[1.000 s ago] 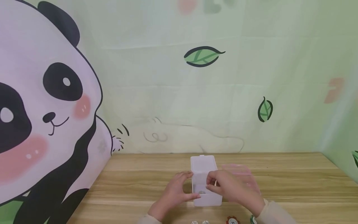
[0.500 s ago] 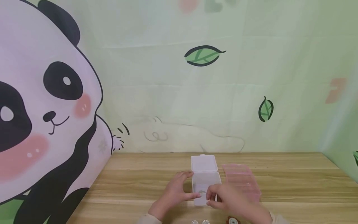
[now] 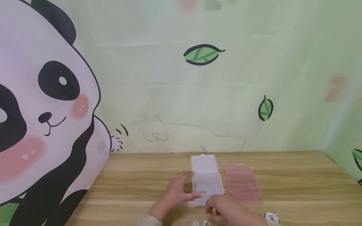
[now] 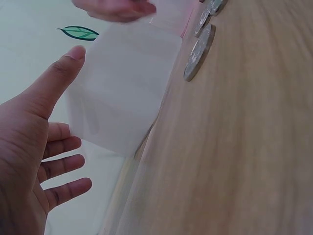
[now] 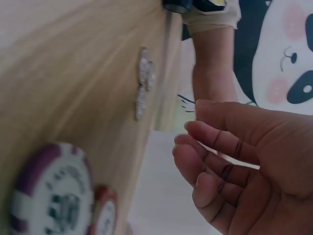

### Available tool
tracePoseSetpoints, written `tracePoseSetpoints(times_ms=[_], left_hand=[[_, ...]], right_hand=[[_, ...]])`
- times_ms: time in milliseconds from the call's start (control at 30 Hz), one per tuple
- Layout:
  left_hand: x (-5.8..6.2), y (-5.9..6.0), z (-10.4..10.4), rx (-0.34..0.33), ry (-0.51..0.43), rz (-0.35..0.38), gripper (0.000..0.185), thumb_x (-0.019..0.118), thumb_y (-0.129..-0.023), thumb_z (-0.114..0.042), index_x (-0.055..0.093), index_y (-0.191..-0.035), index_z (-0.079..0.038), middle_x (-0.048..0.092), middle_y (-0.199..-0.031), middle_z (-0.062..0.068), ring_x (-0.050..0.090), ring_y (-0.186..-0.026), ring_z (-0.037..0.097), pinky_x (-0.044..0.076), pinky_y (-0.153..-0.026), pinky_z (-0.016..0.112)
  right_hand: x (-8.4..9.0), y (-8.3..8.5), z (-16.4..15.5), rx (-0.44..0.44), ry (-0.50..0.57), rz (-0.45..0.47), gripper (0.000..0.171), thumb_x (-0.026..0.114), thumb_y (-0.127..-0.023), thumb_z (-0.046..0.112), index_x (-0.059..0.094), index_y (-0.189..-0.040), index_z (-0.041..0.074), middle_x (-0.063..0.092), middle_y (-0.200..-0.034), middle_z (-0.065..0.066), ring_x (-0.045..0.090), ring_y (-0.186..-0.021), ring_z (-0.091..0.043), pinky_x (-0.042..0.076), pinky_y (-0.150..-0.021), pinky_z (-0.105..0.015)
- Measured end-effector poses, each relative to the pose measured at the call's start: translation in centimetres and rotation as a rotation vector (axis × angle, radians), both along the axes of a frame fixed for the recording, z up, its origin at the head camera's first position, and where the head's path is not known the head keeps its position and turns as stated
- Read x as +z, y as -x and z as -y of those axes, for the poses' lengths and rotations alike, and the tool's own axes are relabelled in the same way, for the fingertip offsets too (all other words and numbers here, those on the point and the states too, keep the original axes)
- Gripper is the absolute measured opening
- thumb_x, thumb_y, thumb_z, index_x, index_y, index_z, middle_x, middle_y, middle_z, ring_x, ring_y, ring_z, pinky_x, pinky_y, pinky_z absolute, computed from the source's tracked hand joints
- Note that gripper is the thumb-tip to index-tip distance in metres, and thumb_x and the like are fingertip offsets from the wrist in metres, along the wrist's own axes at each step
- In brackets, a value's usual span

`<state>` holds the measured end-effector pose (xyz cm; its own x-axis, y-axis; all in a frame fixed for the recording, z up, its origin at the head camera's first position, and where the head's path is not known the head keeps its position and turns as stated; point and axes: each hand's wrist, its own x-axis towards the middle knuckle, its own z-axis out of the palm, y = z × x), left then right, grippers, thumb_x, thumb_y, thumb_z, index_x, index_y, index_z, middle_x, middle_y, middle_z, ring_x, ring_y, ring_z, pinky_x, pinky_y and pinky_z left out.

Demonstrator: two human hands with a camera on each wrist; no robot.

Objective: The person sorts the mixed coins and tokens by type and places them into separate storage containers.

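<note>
Left hand (image 3: 176, 191) spread against clear box (image 3: 207, 188), right hand (image 3: 226, 213) loosely curled, empty, over coins (image 3: 200, 223); pink box (image 3: 241, 182) at three o'clock.

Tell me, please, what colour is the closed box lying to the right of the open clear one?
The closed box is translucent pink, clearest in the head view.

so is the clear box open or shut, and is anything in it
Open: the clear box has its lid flipped back flat on the table. One small silvery thing, likely a coin, lies inside.
</note>
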<state>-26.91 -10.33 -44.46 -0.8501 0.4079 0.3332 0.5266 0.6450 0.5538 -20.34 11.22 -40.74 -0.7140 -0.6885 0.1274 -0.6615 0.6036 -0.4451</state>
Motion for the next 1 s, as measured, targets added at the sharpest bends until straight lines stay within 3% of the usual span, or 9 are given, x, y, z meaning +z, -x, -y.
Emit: tracePoseSetpoints(times_ms=[167, 433, 833, 1000], left_hand=[[-0.1, 0.0, -0.3, -0.018, -0.026, 0.011, 0.078, 0.080, -0.072, -0.045, 0.053, -0.133, -0.005, 0.054, -0.138, 0.014, 0.049, -0.129, 0.032, 0.042, -0.107, 0.049], [-0.2, -0.1, -0.3, -0.002, -0.048, -0.001, 0.077, 0.082, -0.071, -0.042, 0.054, -0.132, -0.003, 0.055, -0.137, 0.016, 0.049, -0.129, 0.035, 0.042, -0.106, 0.051], [-0.1, -0.1, -0.4, -0.009, -0.047, -0.028, 0.077, 0.083, -0.070, -0.040, 0.055, -0.131, -0.002, 0.056, -0.135, 0.018, 0.050, -0.127, 0.038, 0.041, -0.106, 0.053], [0.0, -0.2, -0.6, -0.016, -0.043, -0.024, 0.077, 0.083, -0.070, -0.039, 0.055, -0.131, -0.002, 0.056, -0.135, 0.018, 0.050, -0.128, 0.037, 0.041, -0.107, 0.052]], right_hand=[[-0.8, -0.2, -0.2, -0.010, -0.084, -0.017, 0.010, 0.072, -0.084, 0.024, 0.066, -0.088, 0.018, 0.060, -0.084, 0.014, 0.050, -0.072, 0.006, 0.045, -0.063, -0.014], [-1.6, -0.2, 0.6, -0.047, -0.185, -0.036, 0.010, 0.072, -0.083, 0.027, 0.065, -0.088, 0.022, 0.053, -0.082, 0.015, 0.043, -0.067, 0.004, 0.041, -0.061, -0.015], [-1.7, -0.1, 1.1, -0.046, -0.239, -0.107, 0.010, 0.074, -0.078, 0.020, 0.065, -0.083, 0.022, 0.053, -0.079, 0.013, 0.043, -0.065, 0.004, 0.038, -0.057, -0.013], [-1.7, -0.2, 1.1, -0.045, -0.243, -0.091, 0.011, 0.074, -0.076, 0.020, 0.064, -0.082, 0.022, 0.052, -0.078, 0.014, 0.042, -0.064, 0.004, 0.037, -0.057, -0.012]])
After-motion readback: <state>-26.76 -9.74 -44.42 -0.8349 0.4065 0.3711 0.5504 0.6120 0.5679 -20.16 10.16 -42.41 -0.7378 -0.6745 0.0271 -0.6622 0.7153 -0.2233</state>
